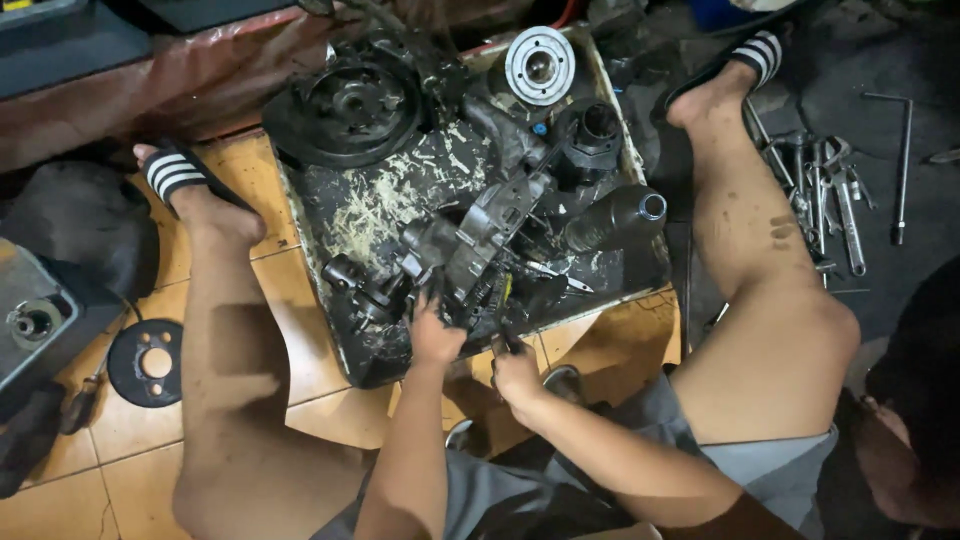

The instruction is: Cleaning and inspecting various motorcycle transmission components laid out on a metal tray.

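A greasy grey metal housing lies across an oily black tray on the floor between my legs. My left hand presses on the near end of the housing, fingers curled against the dark parts there. My right hand grips a small yellow-and-black tool whose tip points into the housing. A black round-ended part sticks out to the left of the housing.
A large black pulley, a silver hub disc and a black cylinder share the tray. Wrenches and sockets lie on the dark floor at right. A black round plate sits on the tiles at left.
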